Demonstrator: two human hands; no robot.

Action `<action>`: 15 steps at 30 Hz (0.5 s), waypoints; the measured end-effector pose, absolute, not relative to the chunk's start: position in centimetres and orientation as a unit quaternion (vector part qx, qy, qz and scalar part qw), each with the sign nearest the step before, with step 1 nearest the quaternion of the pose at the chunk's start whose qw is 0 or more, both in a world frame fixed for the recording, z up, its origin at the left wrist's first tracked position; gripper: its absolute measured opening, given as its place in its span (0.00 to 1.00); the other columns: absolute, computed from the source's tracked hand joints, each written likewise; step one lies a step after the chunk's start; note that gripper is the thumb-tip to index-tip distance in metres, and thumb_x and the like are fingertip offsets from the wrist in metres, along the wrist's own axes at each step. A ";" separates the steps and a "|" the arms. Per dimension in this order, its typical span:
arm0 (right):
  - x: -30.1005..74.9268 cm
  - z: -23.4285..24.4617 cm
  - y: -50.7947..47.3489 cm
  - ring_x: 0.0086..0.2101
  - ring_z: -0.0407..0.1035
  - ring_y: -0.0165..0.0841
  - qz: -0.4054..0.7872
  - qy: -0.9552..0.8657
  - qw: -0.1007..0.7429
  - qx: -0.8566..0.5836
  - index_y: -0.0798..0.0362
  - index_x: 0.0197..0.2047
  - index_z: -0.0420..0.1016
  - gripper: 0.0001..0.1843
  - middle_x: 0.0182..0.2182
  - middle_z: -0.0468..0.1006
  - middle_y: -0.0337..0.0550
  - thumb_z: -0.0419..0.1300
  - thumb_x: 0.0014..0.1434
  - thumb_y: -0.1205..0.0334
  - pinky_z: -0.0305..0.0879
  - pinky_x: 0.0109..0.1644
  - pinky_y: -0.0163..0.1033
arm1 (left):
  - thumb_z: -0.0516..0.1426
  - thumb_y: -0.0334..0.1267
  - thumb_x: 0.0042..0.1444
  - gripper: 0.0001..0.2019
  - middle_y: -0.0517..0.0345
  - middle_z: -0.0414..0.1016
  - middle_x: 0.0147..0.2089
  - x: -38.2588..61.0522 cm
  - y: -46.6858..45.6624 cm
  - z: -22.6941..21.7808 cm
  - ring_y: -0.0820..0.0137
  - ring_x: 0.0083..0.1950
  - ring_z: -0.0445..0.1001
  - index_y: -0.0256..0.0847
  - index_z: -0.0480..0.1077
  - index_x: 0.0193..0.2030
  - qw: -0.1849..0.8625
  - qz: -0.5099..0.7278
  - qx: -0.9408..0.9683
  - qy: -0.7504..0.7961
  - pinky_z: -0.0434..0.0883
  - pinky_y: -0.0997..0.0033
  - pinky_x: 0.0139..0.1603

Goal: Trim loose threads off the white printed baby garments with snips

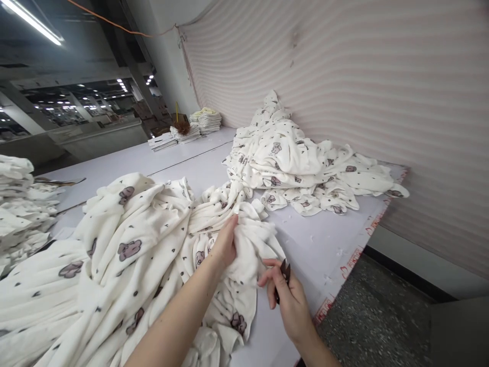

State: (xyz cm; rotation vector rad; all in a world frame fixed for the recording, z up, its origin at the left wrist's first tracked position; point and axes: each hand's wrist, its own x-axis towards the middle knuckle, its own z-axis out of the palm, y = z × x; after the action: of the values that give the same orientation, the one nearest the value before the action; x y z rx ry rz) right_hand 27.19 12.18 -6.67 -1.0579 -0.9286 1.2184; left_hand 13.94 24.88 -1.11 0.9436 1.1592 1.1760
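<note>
A long heap of white printed fabric (153, 224), dotted and marked with mauve bear-like figures, spreads over the table from the lower left to the middle. My left hand (226, 243) grips a bunched fold of this fabric, its thumb pressed on the cloth and most fingers hidden behind it. Just right of the fabric, my right hand (288, 298) is wrapped around small dark thread snips (284, 272). Their blades point up and stand slightly apart. The index finger reaches left, close to the cloth's edge; whether it touches cannot be made out.
Another pile of the same fabric (282, 153) lies at the back right against a striped cloth curtain (344, 76). Folded stacks (206, 121) stand at the far end of the pale table (301, 244). More white cloth (19, 214) is heaped at the left. The table's right edge drops to a speckled floor.
</note>
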 end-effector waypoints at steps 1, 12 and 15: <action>27.1 -7.0 12.0 0.17 0.60 0.24 0.519 -0.421 0.581 -0.464 0.52 0.48 0.70 0.21 0.29 0.76 0.40 0.48 0.67 0.45 0.62 0.24 0.33 | 0.57 0.49 0.58 0.19 0.44 0.74 0.54 13.8 23.9 -1.3 0.56 0.51 0.76 0.40 0.70 0.51 0.558 0.490 0.436 0.509 0.73 0.54 0.50; 25.7 -7.6 18.8 0.58 0.58 0.45 0.065 -0.826 0.242 -0.505 0.47 0.59 0.67 0.23 0.58 0.71 0.47 0.51 0.63 0.71 0.51 0.61 0.53 | 0.64 0.33 0.41 0.11 0.54 0.78 0.54 1.9 7.2 -6.8 0.51 0.62 0.67 0.46 0.77 0.35 0.308 0.315 0.660 0.609 0.55 0.47 0.66; 26.0 -8.5 20.8 0.48 0.68 0.47 0.050 -0.827 0.206 -0.521 0.56 0.45 0.77 0.16 0.39 0.80 0.54 0.52 0.59 0.75 0.52 0.58 0.56 | 0.61 0.41 0.46 0.10 0.59 0.83 0.38 -4.1 8.0 -4.4 0.57 0.44 0.79 0.45 0.76 0.37 0.287 0.396 0.544 0.682 0.74 0.55 0.48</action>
State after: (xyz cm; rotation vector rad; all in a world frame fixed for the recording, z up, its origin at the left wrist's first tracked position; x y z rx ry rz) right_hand 25.96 20.80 -8.52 -1.4525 -2.3029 0.1403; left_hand -4.07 7.96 -4.41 1.4537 1.8229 1.0575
